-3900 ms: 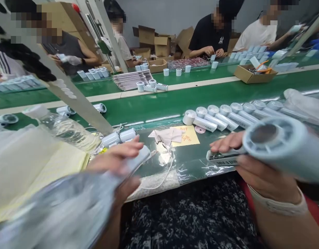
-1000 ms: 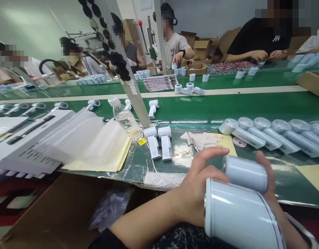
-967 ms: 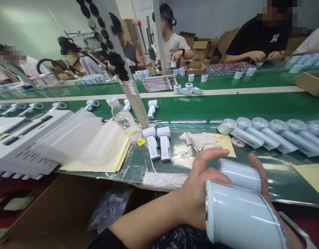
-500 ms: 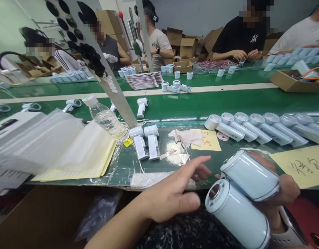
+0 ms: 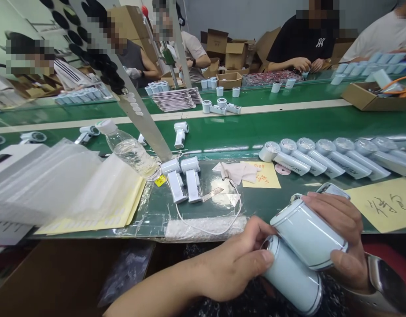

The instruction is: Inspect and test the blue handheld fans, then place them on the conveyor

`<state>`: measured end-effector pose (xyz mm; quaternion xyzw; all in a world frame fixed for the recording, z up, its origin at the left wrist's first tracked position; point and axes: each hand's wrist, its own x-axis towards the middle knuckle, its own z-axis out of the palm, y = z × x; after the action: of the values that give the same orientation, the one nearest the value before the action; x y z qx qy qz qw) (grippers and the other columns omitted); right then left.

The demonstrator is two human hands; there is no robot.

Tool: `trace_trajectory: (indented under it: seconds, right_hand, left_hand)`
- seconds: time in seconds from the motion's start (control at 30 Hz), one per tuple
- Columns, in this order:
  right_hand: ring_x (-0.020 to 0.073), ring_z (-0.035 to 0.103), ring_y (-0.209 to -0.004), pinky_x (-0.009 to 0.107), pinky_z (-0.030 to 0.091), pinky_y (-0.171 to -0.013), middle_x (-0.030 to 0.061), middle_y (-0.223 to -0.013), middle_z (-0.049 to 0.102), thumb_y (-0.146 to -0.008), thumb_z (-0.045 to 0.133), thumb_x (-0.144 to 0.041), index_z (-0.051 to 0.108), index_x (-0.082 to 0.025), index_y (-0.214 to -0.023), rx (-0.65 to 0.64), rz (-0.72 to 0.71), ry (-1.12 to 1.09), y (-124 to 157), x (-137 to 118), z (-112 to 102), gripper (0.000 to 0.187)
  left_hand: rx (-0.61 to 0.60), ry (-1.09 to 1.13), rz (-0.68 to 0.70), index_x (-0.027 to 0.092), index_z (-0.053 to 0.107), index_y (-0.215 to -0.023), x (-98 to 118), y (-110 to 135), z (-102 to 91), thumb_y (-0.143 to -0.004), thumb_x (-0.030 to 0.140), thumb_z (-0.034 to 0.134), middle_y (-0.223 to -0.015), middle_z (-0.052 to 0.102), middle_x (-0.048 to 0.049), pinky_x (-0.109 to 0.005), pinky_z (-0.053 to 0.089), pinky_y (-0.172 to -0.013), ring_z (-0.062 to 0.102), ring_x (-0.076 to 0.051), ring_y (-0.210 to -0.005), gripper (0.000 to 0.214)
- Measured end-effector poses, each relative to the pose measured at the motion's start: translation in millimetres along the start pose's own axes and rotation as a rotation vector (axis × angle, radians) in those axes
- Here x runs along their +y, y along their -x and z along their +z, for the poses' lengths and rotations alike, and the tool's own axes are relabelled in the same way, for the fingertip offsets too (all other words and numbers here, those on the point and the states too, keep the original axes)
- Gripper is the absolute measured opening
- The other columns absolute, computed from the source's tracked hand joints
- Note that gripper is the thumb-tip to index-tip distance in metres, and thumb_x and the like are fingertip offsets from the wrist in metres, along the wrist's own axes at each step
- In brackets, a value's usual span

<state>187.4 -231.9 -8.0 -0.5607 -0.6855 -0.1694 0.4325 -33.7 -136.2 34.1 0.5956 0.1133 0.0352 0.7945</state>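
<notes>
My right hand (image 5: 346,237) is wrapped round a pale blue handheld fan (image 5: 308,233), its rounded barrel facing me. Just below it a second pale blue fan (image 5: 293,277) hangs tilted, touching or nearly touching the first. The thumb and fingers of my left hand (image 5: 236,264) are closed on the upper left end of this lower fan. Part of a light-coloured piece (image 5: 333,190) shows behind my right knuckles; what it belongs to is hidden. Two white-blue fans (image 5: 185,178) lie side by side on the bench, beyond my left hand.
A row of bagged fans (image 5: 325,158) lies at right, near a yellow handwritten note (image 5: 384,204). A water bottle (image 5: 132,152) leans by a metal post (image 5: 150,127). Plastic sleeves (image 5: 67,176) cover the left. A white cable (image 5: 209,231) loops along the bench edge. Co-workers sit across the green conveyor (image 5: 229,130).
My left hand has moved right and closed on the end of the lower fan. Both fans have shifted slightly left, and my right hand's fingers now show over the upper one.
</notes>
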Motion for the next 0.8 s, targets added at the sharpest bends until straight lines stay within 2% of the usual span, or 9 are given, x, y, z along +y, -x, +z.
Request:
trace_trajectory:
  seconds: [0.1, 0.17, 0.23, 0.3, 0.43, 0.53, 0.63, 0.8]
  right_hand:
    - [0.0320, 0.062, -0.097, 0.049, 0.048, -0.087, 0.0089, -0.104, 0.067, -0.099, 0.037, -0.045, 0.043, -0.032, -0.149, 0.007, -0.141, -0.015, -13, -7, 0, 0.053]
    - [0.0314, 0.061, -0.098, 0.048, 0.048, -0.088, 0.0080, -0.106, 0.067, -0.100, 0.037, -0.045, 0.041, -0.033, -0.151, -0.018, -0.135, -0.017, -16, -10, 1, 0.053]
    - [0.0323, 0.059, -0.099, 0.048, 0.046, -0.089, 0.0094, -0.108, 0.065, -0.100, 0.036, -0.048, 0.039, -0.029, -0.153, -0.010, -0.117, -0.015, -19, -11, 1, 0.056]
    - [0.0332, 0.059, -0.098, 0.048, 0.045, -0.090, 0.0105, -0.109, 0.064, -0.100, 0.036, -0.048, 0.037, -0.026, -0.154, -0.022, -0.109, -0.011, -21, -12, 0, 0.059]
    - [0.0337, 0.059, -0.098, 0.049, 0.043, -0.089, 0.0104, -0.109, 0.062, -0.102, 0.035, -0.042, 0.034, -0.030, -0.155, -0.035, -0.076, -0.014, -21, -11, -1, 0.055]
    - [0.0336, 0.059, -0.102, 0.051, 0.044, -0.092, 0.0086, -0.113, 0.061, -0.103, 0.033, -0.037, 0.033, -0.040, -0.152, -0.056, -0.055, -0.030, -16, -9, -1, 0.050]
    - [0.0328, 0.060, -0.105, 0.053, 0.045, -0.094, 0.0061, -0.118, 0.061, -0.102, 0.037, -0.032, 0.042, -0.046, -0.142, -0.076, -0.059, -0.035, -11, -7, -2, 0.043]
    - [0.0307, 0.063, -0.101, 0.050, 0.049, -0.089, 0.0050, -0.111, 0.065, -0.100, 0.041, -0.034, 0.054, -0.043, -0.125, -0.082, -0.095, 0.016, -14, -7, -6, 0.030]
  left_hand:
    - [0.106, -0.047, 0.022, 0.020, 0.041, -0.106, -6, -4, 1.7, -0.097, 0.052, 0.045, -0.100, 0.052, -0.0037, -0.036, 0.041, -0.088, 0.048, -0.017, -0.093, 0.033]
    - [0.136, -0.043, 0.024, 0.020, 0.042, -0.104, -7, -4, 1.3, -0.098, 0.050, 0.045, -0.100, 0.053, -0.0036, -0.037, 0.040, -0.090, 0.048, -0.017, -0.094, 0.031]
    - [0.099, 0.018, 0.028, 0.019, 0.043, -0.107, -6, -3, 0.4, -0.097, 0.053, 0.043, -0.103, 0.054, -0.0051, -0.037, 0.043, -0.088, 0.052, -0.017, -0.090, 0.035]
    - [0.041, 0.122, 0.031, 0.019, 0.042, -0.113, -4, -1, 0.1, -0.096, 0.057, 0.043, -0.113, 0.054, -0.0084, -0.036, 0.048, -0.079, 0.055, -0.017, -0.085, 0.041]
    - [-0.038, 0.185, 0.012, 0.023, 0.038, -0.131, -2, 1, 1.2, -0.095, 0.055, 0.045, -0.132, 0.049, -0.0138, -0.031, 0.052, -0.067, 0.061, -0.016, -0.080, 0.049]
    - [-0.062, 0.157, 0.002, 0.026, 0.035, -0.141, -1, 2, 1.2, -0.096, 0.055, 0.043, -0.135, 0.048, -0.0146, -0.029, 0.052, -0.066, 0.060, -0.013, -0.074, 0.054]
    - [-0.092, 0.113, -0.024, 0.028, 0.029, -0.149, 1, 3, 0.2, -0.096, 0.057, 0.041, -0.130, 0.052, -0.0143, -0.029, 0.050, -0.066, 0.059, -0.012, -0.070, 0.061]
    - [-0.137, 0.002, -0.059, 0.025, 0.015, -0.157, 8, 6, -1.8, -0.097, 0.061, 0.034, -0.110, 0.059, -0.0124, -0.031, 0.049, -0.067, 0.059, -0.014, -0.067, 0.072]
